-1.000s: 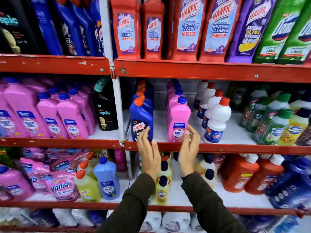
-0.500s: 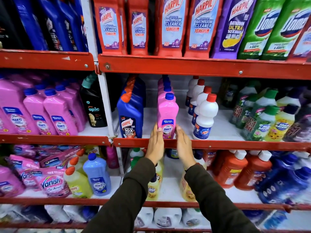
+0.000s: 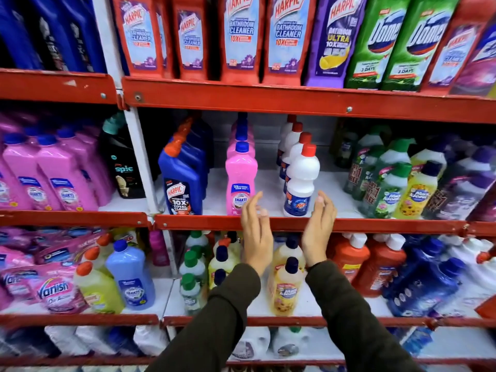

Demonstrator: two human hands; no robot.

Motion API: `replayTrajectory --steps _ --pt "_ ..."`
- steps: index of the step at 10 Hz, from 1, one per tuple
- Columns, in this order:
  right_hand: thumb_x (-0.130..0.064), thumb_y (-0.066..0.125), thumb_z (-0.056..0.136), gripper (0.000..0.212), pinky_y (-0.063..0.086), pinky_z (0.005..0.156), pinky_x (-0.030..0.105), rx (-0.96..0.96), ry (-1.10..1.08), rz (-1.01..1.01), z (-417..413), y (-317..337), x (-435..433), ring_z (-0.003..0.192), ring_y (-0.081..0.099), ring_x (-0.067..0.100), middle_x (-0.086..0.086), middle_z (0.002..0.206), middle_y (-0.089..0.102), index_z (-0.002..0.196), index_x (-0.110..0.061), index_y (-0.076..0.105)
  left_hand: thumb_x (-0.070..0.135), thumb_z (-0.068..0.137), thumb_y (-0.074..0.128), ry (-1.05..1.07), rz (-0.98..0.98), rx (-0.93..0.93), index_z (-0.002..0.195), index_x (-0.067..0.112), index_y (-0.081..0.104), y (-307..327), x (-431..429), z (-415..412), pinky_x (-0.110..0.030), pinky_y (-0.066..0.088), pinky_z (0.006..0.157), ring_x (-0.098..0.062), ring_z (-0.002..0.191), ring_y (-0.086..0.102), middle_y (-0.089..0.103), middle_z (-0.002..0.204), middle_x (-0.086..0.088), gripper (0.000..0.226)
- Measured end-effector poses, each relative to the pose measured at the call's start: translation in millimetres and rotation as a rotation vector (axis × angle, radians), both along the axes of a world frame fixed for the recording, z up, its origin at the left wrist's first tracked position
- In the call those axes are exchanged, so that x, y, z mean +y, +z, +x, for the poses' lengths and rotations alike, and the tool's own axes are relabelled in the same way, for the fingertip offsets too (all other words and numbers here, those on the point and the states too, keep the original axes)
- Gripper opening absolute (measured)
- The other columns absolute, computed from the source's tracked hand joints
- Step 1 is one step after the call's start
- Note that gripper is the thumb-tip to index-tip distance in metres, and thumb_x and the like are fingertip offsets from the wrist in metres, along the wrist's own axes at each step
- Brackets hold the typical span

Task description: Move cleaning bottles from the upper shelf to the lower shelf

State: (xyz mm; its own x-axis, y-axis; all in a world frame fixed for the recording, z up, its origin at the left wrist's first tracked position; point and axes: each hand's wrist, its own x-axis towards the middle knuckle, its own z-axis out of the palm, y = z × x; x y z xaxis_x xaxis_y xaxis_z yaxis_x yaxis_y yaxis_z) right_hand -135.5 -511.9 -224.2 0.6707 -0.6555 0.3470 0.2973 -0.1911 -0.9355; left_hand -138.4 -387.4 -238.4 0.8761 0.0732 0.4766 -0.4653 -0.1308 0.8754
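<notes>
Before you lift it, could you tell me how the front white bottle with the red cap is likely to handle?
The white bottle looks like rigid moulded plastic, so it should probably hold its shape when gripped. It stands tall on a fairly narrow base, so a push near the red cap might tip it toward the pink Shakti bottle. Its smooth, glossy sides could be somewhat slippery.

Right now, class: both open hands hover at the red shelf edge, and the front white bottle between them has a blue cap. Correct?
Not quite. The head view shows the front white bottle has a red cap. The left hand and right hand are open at the red shelf edge.
</notes>
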Motion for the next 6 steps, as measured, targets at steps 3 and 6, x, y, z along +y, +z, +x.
replayTrajectory --steps 3,6 --pt "-0.039 0.027 0.112 0.039 0.046 0.079 0.009 0.224 0.357 0.056 4.3 16.8 -34.3 0.098 0.062 -0.006 0.003 0.125 0.066 0.120 -0.025 0.061 0.043 0.111 0.021 -0.407 -0.036 0.508 0.154 0.017 0.041 23.3 -56.4 34.1 -0.047 0.032 0.125 -0.025 0.144 0.046 0.048 0.157 -0.012 0.054" --pt "-0.038 0.031 0.111 0.050 0.032 0.125 0.041 0.211 0.321 -0.026 -16.3 31.6 -44.7 0.148 0.041 0.019 0.007 0.163 0.039 0.154 -0.015 0.041 0.047 0.109 0.024 -0.327 0.031 0.421 0.162 0.024 0.020 29.4 -51.0 27.5 -0.043 0.019 0.130 -0.017 0.157 0.021 0.020 0.171 0.000 0.058"
